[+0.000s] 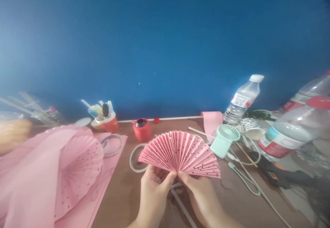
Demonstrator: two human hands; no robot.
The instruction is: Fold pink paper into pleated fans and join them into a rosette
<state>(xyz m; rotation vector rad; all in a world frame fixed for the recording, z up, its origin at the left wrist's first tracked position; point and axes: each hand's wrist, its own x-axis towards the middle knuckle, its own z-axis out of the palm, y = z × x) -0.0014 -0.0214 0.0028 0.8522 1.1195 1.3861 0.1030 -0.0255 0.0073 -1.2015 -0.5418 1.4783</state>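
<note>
Both hands in the head view, left hand (154, 190) and right hand (201, 192), pinch the near centre of a pink, dark-dotted, pleated paper fan (188, 152) above the brown table (121, 193). It looks light, springy, easily creased; the gathered folds seem the best grip.
</note>
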